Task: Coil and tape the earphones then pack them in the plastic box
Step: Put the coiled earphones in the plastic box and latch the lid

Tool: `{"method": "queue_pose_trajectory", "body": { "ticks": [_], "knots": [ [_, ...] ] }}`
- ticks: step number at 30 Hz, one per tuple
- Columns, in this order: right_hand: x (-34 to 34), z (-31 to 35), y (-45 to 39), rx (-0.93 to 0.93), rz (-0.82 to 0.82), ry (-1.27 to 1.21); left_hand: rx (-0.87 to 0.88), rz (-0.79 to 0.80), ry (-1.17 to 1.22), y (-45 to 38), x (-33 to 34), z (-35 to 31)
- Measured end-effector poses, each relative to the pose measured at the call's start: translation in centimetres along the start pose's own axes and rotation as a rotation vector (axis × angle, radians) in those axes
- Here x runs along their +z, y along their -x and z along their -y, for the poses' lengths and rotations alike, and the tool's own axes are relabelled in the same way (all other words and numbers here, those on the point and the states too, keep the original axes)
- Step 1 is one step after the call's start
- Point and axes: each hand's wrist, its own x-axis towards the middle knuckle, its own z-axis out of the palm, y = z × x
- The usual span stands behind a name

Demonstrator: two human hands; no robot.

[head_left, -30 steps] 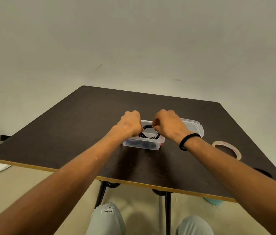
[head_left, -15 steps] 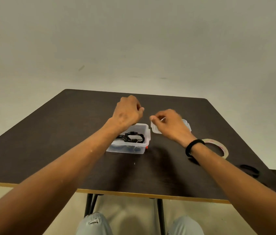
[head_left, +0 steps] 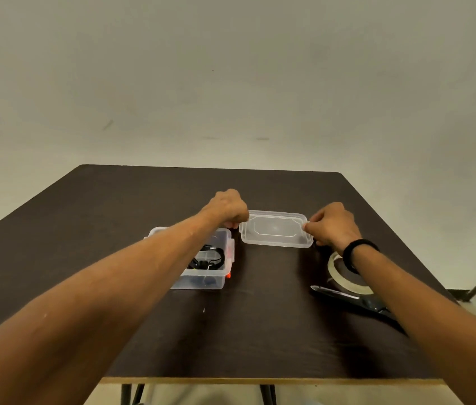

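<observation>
A clear plastic box [head_left: 222,280] sits on the dark table [head_left: 114,211], partly under my left forearm. Coiled black earphones [head_left: 209,260] lie inside it. The box's clear lid [head_left: 274,232] lies flat on the table to the right of the box. My left hand [head_left: 228,207] grips the lid's left end with curled fingers. My right hand [head_left: 333,226] pinches the lid's right end.
A roll of pale tape [head_left: 337,273] lies right of the lid, partly hidden by my right wrist. Black scissors [head_left: 350,301] lie nearer the table's front right, under my right forearm. The table's front edge [head_left: 260,380] runs below my arms.
Both hands left the earphones in the box and moved to the lid. My left hand crossed over the box to the lid's left end; my right hand now holds its right end.
</observation>
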Motion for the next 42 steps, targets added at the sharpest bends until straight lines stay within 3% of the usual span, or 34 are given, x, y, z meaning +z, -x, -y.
{"method": "queue_pose_trajectory", "body": {
  "ticks": [9,16,22,25,29,36,42],
  "knots": [
    [-0.1,1.4,0.6,0.138,-0.066,-0.558,0.097,-0.126,0.252,3.6,-3.9,0.4],
    [0.0,8.0,3.8,0.003,-0.065,-0.877,0.093,-0.409,0.6,9.4,-9.1,4.5],
    [1.6,11.7,7.5,-0.073,-0.009,-1.015,-0.026,-0.482,0.962,12.8,-11.1,9.8],
    [2.8,12.0,9.1,-0.104,0.048,-1.011,-0.071,-0.468,1.029,14.0,-10.9,12.0],
    [4.3,11.1,10.9,-0.128,0.019,-0.771,-0.136,-0.381,1.014,15.3,-9.8,14.1],
    [4.9,8.7,13.1,-0.202,0.042,-0.461,-0.163,-0.411,0.558,15.9,-6.8,15.1],
    [4.8,8.1,13.8,-0.257,0.033,-0.329,-0.12,-0.432,0.408,15.8,-6.1,14.5]
  ]
}}
